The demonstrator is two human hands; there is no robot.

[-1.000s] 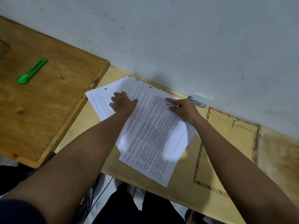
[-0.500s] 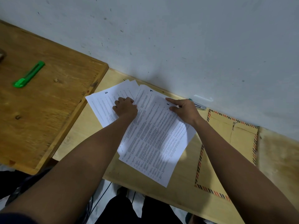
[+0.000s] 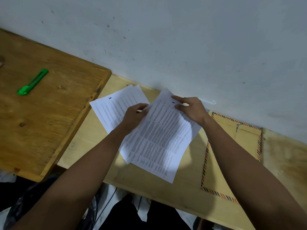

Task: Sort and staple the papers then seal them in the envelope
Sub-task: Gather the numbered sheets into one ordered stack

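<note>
Papers [image 3: 159, 140] lie fanned on the pale worktop [image 3: 166, 191] near the wall [image 3: 182, 39], and both hands are on the top sheets. The left hand [image 3: 132, 117] pinches the left edge of the printed sheets, its fingers [image 3: 141, 107] curled narrow around that edge. The right hand [image 3: 192, 110] holds the upper right corner of the same sheets, thumb and forefinger closed on the paper just beside a printed "1". The held sheets bow slightly and their far end is lifted off the worktop, while their near end hangs toward the front edge. Under and to the left of them lie more sheets [image 3: 114, 107], flat on the worktop, the top one marked "5". An envelope [image 3: 232, 156], brown with a striped red and dark border, lies flat to the right of the papers; the right forearm crosses over its left part. Its far edge lies close to the wall. To the left, a darker wooden board [image 3: 49, 113] adjoins the worktop, and a green cutter [image 3: 32, 82] lies on it, well apart from the papers. A small pale object [image 3: 207, 101] sits against the wall behind the right hand; what it is cannot be told.
</note>
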